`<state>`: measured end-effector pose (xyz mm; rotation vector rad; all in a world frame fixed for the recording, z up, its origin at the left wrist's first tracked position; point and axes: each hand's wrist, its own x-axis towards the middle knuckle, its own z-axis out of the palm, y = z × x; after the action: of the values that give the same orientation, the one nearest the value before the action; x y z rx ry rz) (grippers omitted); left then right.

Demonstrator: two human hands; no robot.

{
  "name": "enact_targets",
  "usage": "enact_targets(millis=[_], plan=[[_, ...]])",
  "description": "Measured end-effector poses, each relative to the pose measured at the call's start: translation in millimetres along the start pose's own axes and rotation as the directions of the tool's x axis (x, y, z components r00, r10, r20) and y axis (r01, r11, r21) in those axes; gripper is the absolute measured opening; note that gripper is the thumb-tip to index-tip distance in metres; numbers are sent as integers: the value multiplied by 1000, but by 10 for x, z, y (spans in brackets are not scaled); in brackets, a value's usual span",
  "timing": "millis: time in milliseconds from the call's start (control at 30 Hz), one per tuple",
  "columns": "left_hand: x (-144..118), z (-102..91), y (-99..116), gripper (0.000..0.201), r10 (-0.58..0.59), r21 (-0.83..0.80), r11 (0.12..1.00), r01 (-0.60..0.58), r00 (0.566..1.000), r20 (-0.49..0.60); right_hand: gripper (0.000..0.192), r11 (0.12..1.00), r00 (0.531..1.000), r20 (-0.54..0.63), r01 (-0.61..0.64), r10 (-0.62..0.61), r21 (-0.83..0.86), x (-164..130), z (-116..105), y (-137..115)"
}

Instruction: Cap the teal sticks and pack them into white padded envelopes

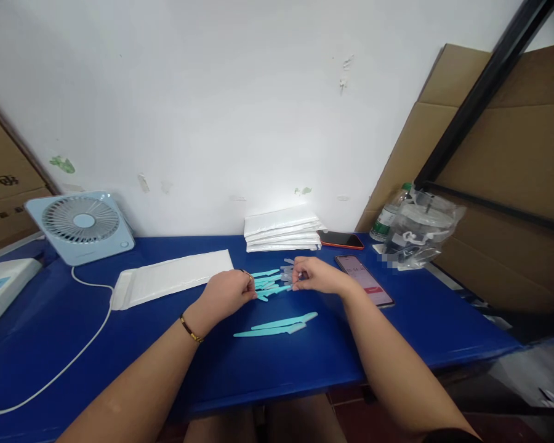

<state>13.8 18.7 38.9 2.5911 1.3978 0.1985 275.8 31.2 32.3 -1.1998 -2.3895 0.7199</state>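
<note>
Teal eyebrow razors (pixel 266 275) lie in a loose pile in the middle of the blue table, with small clear caps (pixel 286 269) at the pile's right side. My left hand (pixel 231 292) is closed at the left end of a teal razor, fingertips pinched low over the pile. Opposite it, my right hand (pixel 314 275) pinches the right end of that razor, where a clear cap seems to sit; the fingers partly hide it. Nearer to me, two more razors (pixel 270 331) rest side by side. Left of the pile lies a white padded envelope (pixel 175 278), flat, close to my left hand.
White envelopes (pixel 281 229) are stacked against the wall. One phone (pixel 341 239) lies beside them, another phone (pixel 369 284) by my right forearm. A blue fan (pixel 84 223) with a white cable stands left; a bottle (pixel 385 218) and a plastic bag (pixel 420 227) stand right.
</note>
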Motion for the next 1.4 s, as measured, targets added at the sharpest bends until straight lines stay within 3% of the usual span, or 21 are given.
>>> enact_targets(millis=[100,167,233,333,433,533,667,800,867,933,1067,1167,1267,1333,1400], plan=[[4,-56,-82,16,-72,20,997,73,997,-36,16,996,986,-145,-83,84,13,7,-23,98],[-16,-77,-67,21,-57,-23,998,56,998,-40,16,996,986,-144,-81,84,23,-5,-51,114],[-52,-70,11,27,15,-91,996,-14,1000,8,15,999,997,-68,-45,46,23,-34,-89,95],[-110,-9,188,28,124,-159,982,-104,985,121,20,1000,989,146,-11,8,21,-89,-136,52],[-133,68,323,21,108,-158,984,-78,975,196,30,1000,936,351,-18,15,4,-114,-131,35],[-116,112,346,18,51,-137,990,-24,978,200,32,999,911,410,-34,43,-30,-102,-77,39],[-79,70,200,17,4,-97,995,11,989,149,22,999,940,338,-36,41,-21,-78,-45,59],[-68,-68,-23,16,-126,5,992,126,992,23,19,994,992,51,-111,112,-21,-49,-74,114],[-77,-123,-71,18,-164,5,986,164,986,-25,23,986,982,-105,-162,157,-35,-24,-75,140],[-98,-138,-43,25,-107,-33,994,106,994,-12,25,983,973,-168,-173,162,-58,-5,-64,145],[-157,-45,149,21,84,-79,994,-77,992,94,15,994,989,-101,-108,106,-11,-19,-65,77],[-172,39,239,8,82,-36,996,-79,990,115,19,996,998,20,-59,58,60,-56,-87,-22],[-148,45,217,13,63,-63,996,-59,996,61,28,973,987,152,-83,51,213,-67,-59,-123],[-124,9,170,16,35,-101,994,-31,999,32,33,927,986,161,-104,48,361,-53,-1,-173],[-103,-34,118,18,14,-141,990,-8,999,38,33,868,994,99,-91,49,488,-30,62,-200]])
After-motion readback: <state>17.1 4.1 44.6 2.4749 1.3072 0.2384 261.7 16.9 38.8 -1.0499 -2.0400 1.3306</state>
